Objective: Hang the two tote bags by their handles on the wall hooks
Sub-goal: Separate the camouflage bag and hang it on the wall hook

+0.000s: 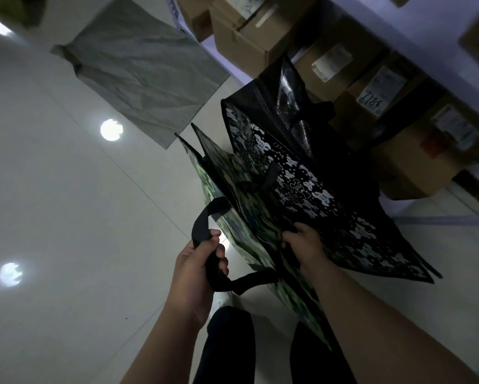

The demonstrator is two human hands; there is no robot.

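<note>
Two tote bags stand side by side on the floor in front of me. The nearer one is a green camouflage tote bag [234, 195] with black strap handles. Beside it on the right is a black tote bag [302, 176] with a white pattern and its own black handle [320, 110] at the far side. My left hand [202, 268] is closed around the camouflage bag's black handle [203, 225]. My right hand [306, 242] reaches down between the two bags and grips the camouflage bag's top edge; its fingers are partly hidden. No wall hooks are in view.
A glossy white tiled floor [66, 203] spreads to the left. A flat grey sack [147, 67] lies on it behind the bags. Several cardboard boxes [404, 159] are stacked along the wall on the right. My dark trouser legs [230, 345] show at the bottom.
</note>
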